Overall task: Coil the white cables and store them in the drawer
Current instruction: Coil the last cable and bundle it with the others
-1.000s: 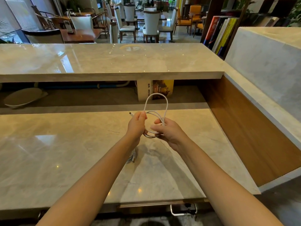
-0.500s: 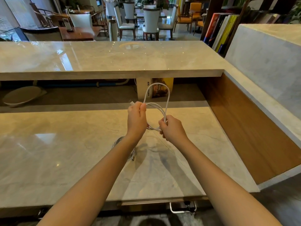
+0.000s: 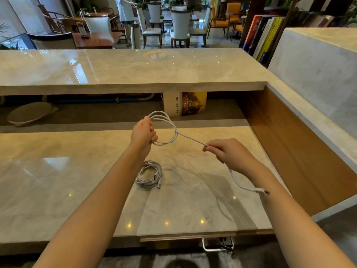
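Head view: the fingers (image 3: 153, 138) of our left hand (image 3: 143, 132) are curled tightly round a bunch of loops of the white cable (image 3: 161, 113). The loops stand out to the right of the fist as a rough ring, entering the grip at the top and coming out at the bottom. From the ring's right side a single strand runs taut, down and to the right, to our right hand (image 3: 231, 155). There the thumb and forefinger pinch it at their tips, with the other fingers folded loosely beneath. Past that hand the rest of the cable hangs out below the palm and curves to the right, ending in its plug (image 3: 261, 190) beside our right forearm. Both hands are held up above the surface (image 3: 58, 180), well apart from each other, the left one farther from us.

A second white cable (image 3: 146, 181) lies coiled on the pale marble surface just to the right of our left forearm, touched by neither hand.

Beyond the hands, a book (image 3: 193, 103) with a yellow cover stands upright under the raised ledge (image 3: 135, 68). A wooden side panel (image 3: 289, 144) closes the right end. At the near edge, under the surface, we see a metal handle (image 3: 217, 247).
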Demonstrator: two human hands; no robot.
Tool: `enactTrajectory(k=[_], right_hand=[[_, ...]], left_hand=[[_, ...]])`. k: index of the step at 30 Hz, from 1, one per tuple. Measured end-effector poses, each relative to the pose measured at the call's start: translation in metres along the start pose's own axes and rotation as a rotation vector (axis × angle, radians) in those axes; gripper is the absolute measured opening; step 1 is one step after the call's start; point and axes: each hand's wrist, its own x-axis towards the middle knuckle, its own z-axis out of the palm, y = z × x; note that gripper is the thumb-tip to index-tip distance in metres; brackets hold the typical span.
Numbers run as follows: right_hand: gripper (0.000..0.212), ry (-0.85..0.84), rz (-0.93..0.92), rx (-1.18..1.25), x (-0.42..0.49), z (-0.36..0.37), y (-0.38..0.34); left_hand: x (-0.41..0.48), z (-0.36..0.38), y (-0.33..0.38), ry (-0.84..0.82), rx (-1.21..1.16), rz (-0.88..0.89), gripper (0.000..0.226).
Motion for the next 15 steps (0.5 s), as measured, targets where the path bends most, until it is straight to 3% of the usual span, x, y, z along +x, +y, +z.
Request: enactTrajectory(k=[5, 9, 12, 15], right_hand=[[0.027, 0.272, -0.133, -0.087, -0.011, 0.020, 0.030], [0.030, 0.411, -0.181, -0.223, -0.012, 0.056, 0.029], [0.024, 0.206, 0.072, -0.103, 0.001, 0.068, 0.021], [0.028, -0.044, 0.282, 0.496, 0.013, 0.056, -0.004]], left_hand=[[0.002, -0.008, 0.021, -0.012, -0.289, -0.105, 0.034], [-0.006, -0.004, 0.022, -0.187, -0.714, -0.246, 0.036], [-0.017, 0.004, 0.020, -0.354, -0.815, -0.286, 0.039], [-0.029, 0.012, 0.018, -0.462, -0.764, -0.238, 0.037]])
